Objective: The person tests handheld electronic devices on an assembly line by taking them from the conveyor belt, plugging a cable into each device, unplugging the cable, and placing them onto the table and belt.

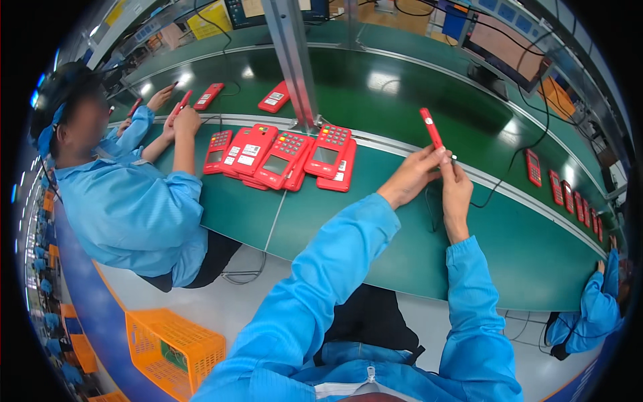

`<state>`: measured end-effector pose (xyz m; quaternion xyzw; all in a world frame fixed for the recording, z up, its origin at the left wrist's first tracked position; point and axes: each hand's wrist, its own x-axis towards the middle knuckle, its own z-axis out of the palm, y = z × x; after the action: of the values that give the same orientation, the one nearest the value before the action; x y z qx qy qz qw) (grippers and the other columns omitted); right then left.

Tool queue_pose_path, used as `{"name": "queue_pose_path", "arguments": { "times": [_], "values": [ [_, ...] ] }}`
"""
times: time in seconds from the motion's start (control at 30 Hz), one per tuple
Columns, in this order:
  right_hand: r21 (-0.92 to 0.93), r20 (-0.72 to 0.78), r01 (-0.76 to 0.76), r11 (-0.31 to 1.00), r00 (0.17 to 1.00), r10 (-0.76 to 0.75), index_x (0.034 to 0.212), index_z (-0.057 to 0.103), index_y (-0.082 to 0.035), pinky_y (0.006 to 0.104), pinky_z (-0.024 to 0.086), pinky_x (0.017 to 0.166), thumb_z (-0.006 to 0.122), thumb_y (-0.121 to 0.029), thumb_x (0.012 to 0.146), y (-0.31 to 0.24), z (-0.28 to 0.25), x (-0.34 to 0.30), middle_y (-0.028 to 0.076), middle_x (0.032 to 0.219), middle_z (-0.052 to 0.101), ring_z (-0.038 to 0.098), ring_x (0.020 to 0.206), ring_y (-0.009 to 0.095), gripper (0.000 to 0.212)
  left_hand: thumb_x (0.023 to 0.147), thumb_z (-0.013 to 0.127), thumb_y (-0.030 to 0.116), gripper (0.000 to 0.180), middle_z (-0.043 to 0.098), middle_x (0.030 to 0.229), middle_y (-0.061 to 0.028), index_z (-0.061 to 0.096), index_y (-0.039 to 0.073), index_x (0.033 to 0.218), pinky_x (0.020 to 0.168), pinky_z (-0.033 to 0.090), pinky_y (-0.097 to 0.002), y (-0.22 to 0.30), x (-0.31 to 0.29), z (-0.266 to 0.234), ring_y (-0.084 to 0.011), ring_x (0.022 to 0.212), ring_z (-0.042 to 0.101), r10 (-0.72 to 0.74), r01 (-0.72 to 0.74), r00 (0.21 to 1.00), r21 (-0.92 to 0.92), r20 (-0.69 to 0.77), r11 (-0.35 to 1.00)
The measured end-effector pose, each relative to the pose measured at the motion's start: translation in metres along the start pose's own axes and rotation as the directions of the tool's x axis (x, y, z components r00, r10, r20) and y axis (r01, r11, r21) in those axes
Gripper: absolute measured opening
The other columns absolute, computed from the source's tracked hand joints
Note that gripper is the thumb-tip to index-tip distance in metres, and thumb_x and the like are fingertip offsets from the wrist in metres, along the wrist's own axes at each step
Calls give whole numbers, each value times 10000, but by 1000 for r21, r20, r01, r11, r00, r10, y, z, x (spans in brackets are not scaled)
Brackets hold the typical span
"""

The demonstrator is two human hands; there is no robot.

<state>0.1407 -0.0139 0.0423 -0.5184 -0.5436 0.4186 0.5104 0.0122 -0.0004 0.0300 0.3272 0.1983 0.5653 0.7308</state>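
Above the far rail of the green bench, a red handheld card terminal (431, 127) stands tilted and nearly edge-on to me. My left hand (410, 177) is closed around its lower end. Fingers pinched, my right hand (457, 191) meets the terminal's bottom end; a small white tip (454, 157) shows beside the fingertips. A thin dark cable (429, 204) loops below the hands, its end hidden by my fingers. Left of my hands lies a pile of red card terminals (289, 155), some keypad up, others showing labelled backs.
A metal post (293, 63) rises behind the pile. Beyond the rail, a green belt (375, 84) carries terminals (534, 167). One co-worker (130, 208) at left holds a terminal; another (589, 305) sits far right. An orange crate (175, 348) stands on the floor. Cables hang near a monitor (502, 50).
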Motion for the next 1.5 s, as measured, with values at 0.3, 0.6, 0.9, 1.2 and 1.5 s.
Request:
{"name": "queue_pose_path", "arguments": {
  "times": [0.3,0.6,0.9,1.2,1.5],
  "values": [
    [-342,13,230,911,971,-240,1235,619,-2,423,520,691,539,-446,1046,-2,4,6,241,886,712,706,794,373,490,991,686,292,385,642,1160,-57,601,50,1278,1006,473,-363,11,3,-5,-163,1113,594,68,-66,992,17,-103,998],
    [-571,30,449,687,848,-529,999,614,-83,507,464,561,552,-214,1022,-15,-12,-1,172,687,640,639,650,401,147,966,704,134,544,618,1232,-70,484,0,1445,947,515,-297,1,6,1,-132,1109,602,202,-157,974,334,-104,929],
    [-635,120,450,628,861,-495,871,642,-81,508,459,523,593,-194,955,-25,-14,-5,169,601,622,628,571,398,149,846,763,40,714,547,1272,-106,431,-23,1475,987,496,-319,-14,13,-10,-176,1157,591,424,-318,904,588,-47,744],
    [-695,142,384,608,902,-408,870,665,-77,509,470,558,601,-206,962,-19,-27,1,173,624,627,634,607,405,171,839,787,54,784,559,1333,-132,383,-36,1505,1063,459,-340,-10,11,0,-212,1248,559,458,-285,889,780,-3,557],
    [-777,274,366,512,929,-248,874,706,-85,553,515,714,585,-288,937,-19,-25,6,210,813,694,671,803,434,245,737,777,105,720,542,1259,-257,473,-35,1374,1030,453,-460,0,1,-11,-436,1188,532,593,-409,782,875,191,257]
  ]
}}
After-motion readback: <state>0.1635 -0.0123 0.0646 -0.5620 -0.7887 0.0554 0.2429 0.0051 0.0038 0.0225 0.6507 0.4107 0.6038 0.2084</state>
